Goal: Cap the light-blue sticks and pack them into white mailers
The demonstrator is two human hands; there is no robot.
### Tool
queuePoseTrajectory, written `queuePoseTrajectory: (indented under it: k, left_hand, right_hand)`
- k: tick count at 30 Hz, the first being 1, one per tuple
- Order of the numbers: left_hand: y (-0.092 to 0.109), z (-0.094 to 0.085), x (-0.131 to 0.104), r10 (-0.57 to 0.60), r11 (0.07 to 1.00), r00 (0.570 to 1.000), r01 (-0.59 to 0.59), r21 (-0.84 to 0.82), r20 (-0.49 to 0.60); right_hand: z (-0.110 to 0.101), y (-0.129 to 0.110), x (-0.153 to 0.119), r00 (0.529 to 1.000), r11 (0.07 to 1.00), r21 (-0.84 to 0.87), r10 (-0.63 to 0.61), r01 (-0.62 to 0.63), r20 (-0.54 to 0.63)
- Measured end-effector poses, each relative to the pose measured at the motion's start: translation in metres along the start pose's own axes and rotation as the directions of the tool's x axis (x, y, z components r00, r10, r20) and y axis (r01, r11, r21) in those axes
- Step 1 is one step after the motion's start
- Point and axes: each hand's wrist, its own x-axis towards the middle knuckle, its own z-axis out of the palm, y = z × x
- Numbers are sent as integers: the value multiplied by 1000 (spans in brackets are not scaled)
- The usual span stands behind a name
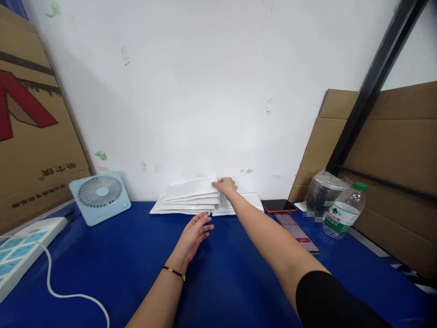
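Observation:
Flat white packets [191, 196] lie in a stack against the wall at the back of the blue table. A lower pile of similar white packets [251, 201] sits just right of it, partly behind my right arm. My right hand [226, 186] pinches the right edge of the upper packet in the taller stack. In front of the stack, my left hand [196, 232] is held over the table with its fingers apart and nothing in them. A ring and a dark bracelet are on that hand and wrist.
On the left stand a light blue fan [102, 193], a white power strip [23, 253] with a cable, and a cardboard box [37, 136]. Two phones [297, 232] [278, 206], a green-capped bottle [344, 212] and a plastic-wrapped item [322, 191] are on the right.

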Motion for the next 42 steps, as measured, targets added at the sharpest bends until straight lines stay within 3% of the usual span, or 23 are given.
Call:
queuePoseTrajectory:
  k: [1,3,4,6,8,9,10,12,16,18,19,22,23,24,26,27,28,29,30,32,36,39,42]
  left_hand:
    - [3,-1,0,-5,996,1000,6,-89,9]
    - [11,-2,-2,-3,958,999,16,-287,48]
    - [16,-3,-4,9,921,997,19,-390,71]
    - [26,-7,-9,72,819,993,-2,-574,99]
    - [34,-11,-14,154,709,986,-66,-703,63]
    - [37,-13,-16,179,658,984,-103,-746,22]
    - [38,-15,-17,185,614,982,-134,-778,-23]
    - [38,-16,-19,158,567,984,-154,-809,-77]
    - [30,-14,-20,218,629,975,-100,-771,51]
    - [28,-13,-21,260,669,960,-100,-736,106]
    - [28,-13,-21,266,677,959,-112,-727,100]
    - [29,-14,-21,229,685,973,-166,-710,-7]
    - [30,-14,-21,215,696,975,-193,-691,-56]
    - [31,-13,-22,211,714,972,-228,-662,-107]
    - [33,-5,-25,257,757,947,-323,-568,-195]
    - [34,2,-28,303,775,927,-374,-510,-219]
    - [34,11,-31,356,789,908,-419,-450,-220]
    - [35,22,-35,409,800,891,-455,-392,-199]
    - [34,34,-40,456,808,875,-484,-335,-163]
    - [34,58,-49,533,815,842,-538,-217,-82]
    - [34,91,-63,626,779,780,-626,31,13]
    - [36,96,-66,659,750,752,-658,71,5]
    - [36,95,-64,679,733,731,-681,-1,-70]
  right_hand:
    - [-4,-6,-3,999,999,8,-35,35,-20]
    - [-14,-15,-17,973,973,57,-219,224,-71]
    - [-20,-18,-28,909,905,96,-405,414,-101]
    - [-31,-18,-57,637,622,143,-762,770,-116]
    - [-38,-12,-90,352,345,147,-936,927,-17]
    - [-40,-7,-107,251,252,149,-968,956,25]
    - [-41,-1,-122,208,216,150,-976,965,69]
    - [-39,10,-149,238,249,148,-967,957,88]
    - [-37,23,-178,446,465,133,-883,875,148]
    - [-40,26,-182,507,530,137,-845,837,167]
    - [-43,29,-184,503,526,138,-847,839,171]
    - [-51,41,-187,427,454,161,-887,877,176]
    - [-52,45,-190,441,466,195,-883,863,159]
    - [-51,49,-193,505,518,253,-855,817,119]
    - [-47,53,-200,757,670,463,-653,581,-5]
    - [-43,53,-203,885,691,607,-463,392,-44]
    - [-39,52,-204,970,637,750,-244,180,-26]
    - [-35,50,-205,997,516,856,-54,-26,63]
    - [-31,47,-205,979,365,909,70,-203,190]
    - [-25,42,-202,894,89,894,145,-439,425]
    - [-21,42,-198,793,-241,803,161,-545,587]
    - [-23,48,-198,729,-330,758,233,-563,643]
    - [-28,54,-199,695,-270,762,314,-588,647]
